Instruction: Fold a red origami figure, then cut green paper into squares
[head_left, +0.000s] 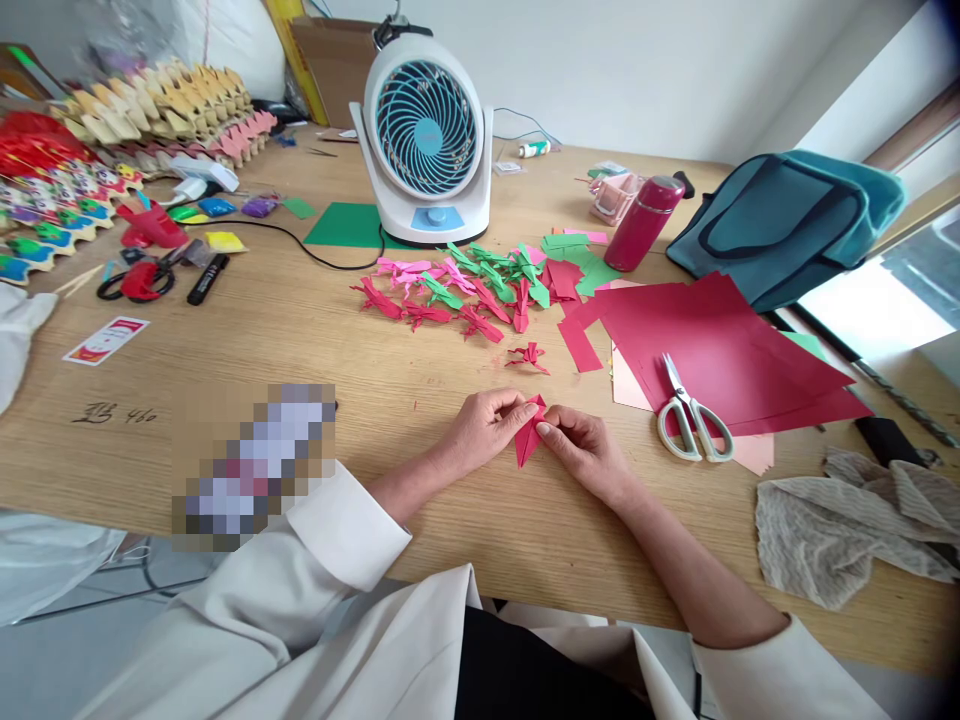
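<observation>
A small folded red paper piece [528,446], pointed at its top and bottom, is held between both hands above the wooden table. My left hand [487,425] pinches its upper left side between thumb and fingers. On the right side, my right hand [585,450] has its thumb and curled fingers closed on the same piece. One finished-looking red folded figure [529,357] lies just beyond my hands. Farther back sits a pile of folded green [491,270], pink and red figures.
White-handled scissors [694,425] rest on red paper sheets [727,350] at the right. Behind stand a fan [429,130], a red bottle [643,222] and a teal bag [787,230]. A blurred object [259,465] lies left; a cloth [847,525] is at far right.
</observation>
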